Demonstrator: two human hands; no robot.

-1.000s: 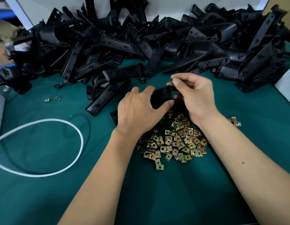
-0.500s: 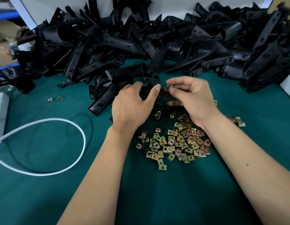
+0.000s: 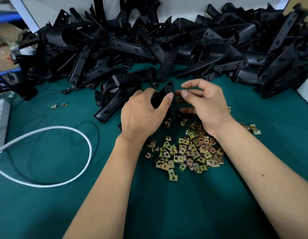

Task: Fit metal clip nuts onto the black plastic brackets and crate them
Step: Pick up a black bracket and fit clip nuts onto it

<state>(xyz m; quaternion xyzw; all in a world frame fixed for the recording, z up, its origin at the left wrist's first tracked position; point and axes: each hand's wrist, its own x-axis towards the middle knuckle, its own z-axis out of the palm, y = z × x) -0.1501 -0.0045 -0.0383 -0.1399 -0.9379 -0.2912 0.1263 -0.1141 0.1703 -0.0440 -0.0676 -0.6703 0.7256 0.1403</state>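
My left hand [image 3: 141,114] grips a black plastic bracket [image 3: 169,88] and holds it upright above the green table, its holed end pointing up. My right hand [image 3: 206,104] is beside it. The thumb and middle finger close on the bracket's right edge, the index finger is lifted, and the lower fingers reach under the bracket. No clip nut shows between those fingertips. A heap of brass-coloured clip nuts [image 3: 187,150] lies just below both wrists. A big pile of black brackets [image 3: 167,49] fills the back of the table. No crate is in view.
A white cable [image 3: 86,144] loops across the left of the green table [image 3: 46,204]. Two stray clip nuts [image 3: 59,105] lie at the left and a few more [image 3: 253,129] at the right. A white box [image 3: 1,123] sits at the left edge.
The right hand brought a pinched clip nut to the bracket; now its index finger has lifted and the clip is out of sight. The left hand has turned the bracket more upright.
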